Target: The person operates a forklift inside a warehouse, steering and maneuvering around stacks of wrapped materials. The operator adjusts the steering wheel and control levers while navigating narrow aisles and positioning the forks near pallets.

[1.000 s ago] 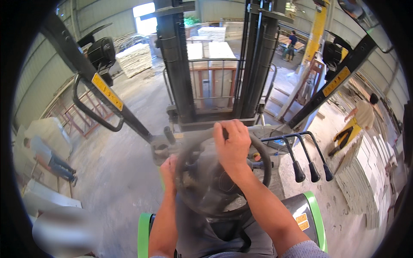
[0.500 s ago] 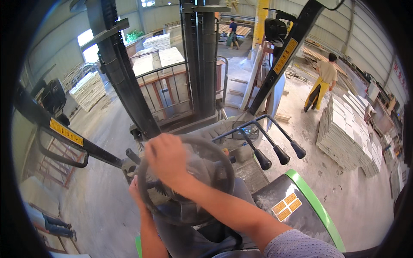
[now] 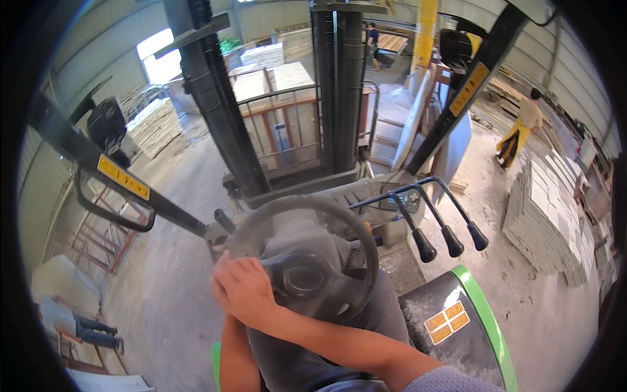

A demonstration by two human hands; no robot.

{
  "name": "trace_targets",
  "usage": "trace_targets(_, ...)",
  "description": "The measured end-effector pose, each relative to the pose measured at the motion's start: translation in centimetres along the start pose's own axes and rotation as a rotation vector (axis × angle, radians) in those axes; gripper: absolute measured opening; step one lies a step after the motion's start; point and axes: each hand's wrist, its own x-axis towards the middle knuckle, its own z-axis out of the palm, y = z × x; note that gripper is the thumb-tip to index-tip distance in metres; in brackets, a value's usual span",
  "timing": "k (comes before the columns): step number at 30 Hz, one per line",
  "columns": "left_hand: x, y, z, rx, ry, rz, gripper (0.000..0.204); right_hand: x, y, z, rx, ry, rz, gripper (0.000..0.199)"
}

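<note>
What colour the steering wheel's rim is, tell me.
Black to dark grey; the steering wheel's rim shows best in the head view.

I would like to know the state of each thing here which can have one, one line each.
Black round steering wheel, held at its left rim.
Bare right hand, closed on that rim.
Bare left hand, mostly hidden; grip unclear.
Three black-knobbed metal levers, untouched.
Black panel with green edge, dusty.
Pale flat slabs at right, stacked unevenly.
Co-worker in beige top, standing.
</note>
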Motion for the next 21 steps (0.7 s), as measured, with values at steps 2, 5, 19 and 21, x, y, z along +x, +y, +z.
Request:
trace_targets(2, 0.8, -0.5, -0.4, 0.014, -0.006, -0.017, 0.046, -0.6, -0.3, 0.3, -0.022, -0.041, -0.010, 0.017)
trace_targets(5, 2.2, -1.3, -0.2, 0.036, -0.016, -0.029, 0.046, -1.3, -0.4, 0.2, -0.022, -0.075, -0.006, 0.016)
trace_targets(19, 7.9, -4.9, 0.3, 0.049, -0.013, 0.029, 0.046, -0.3, 1.5, 3.3, -0.019, -0.098, 0.037, 0.015)
trace_targets(21, 8.6, -5.3, 0.8, 0.034, -0.011, 0.049, 0.046, -0.8, 1.9, 3.0, -0.004, -0.125, 0.055, 0.013)
